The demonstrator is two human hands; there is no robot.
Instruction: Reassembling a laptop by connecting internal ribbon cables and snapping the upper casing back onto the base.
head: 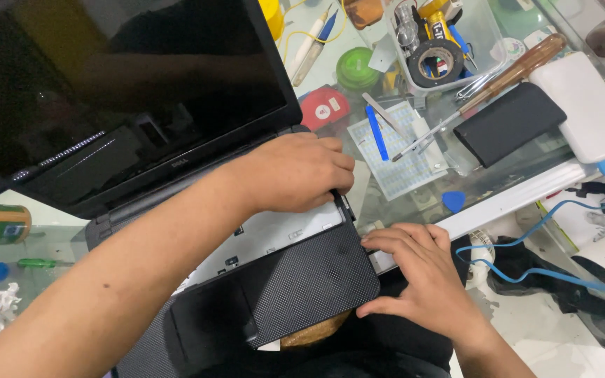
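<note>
An open black laptop (106, 91) lies on a glass table, its screen dark. Its black textured palmrest cover (295, 280) is lifted at the right side, showing the grey metal frame (281, 234) beneath. My left hand (295, 171) reaches across and grips the cover's upper right corner near the hinge. My right hand (418, 276) presses its fingers against the cover's right edge, thumb at the lower corner.
Right of the laptop lie a blue pry tool (377, 133), a wooden-handled screwdriver (498, 77), a black flat pack (509, 122), a white box (593, 112), a blue pick (454, 201) and a clear tub (442, 42) of tape and tools. A blue cable (547, 217) hangs at right.
</note>
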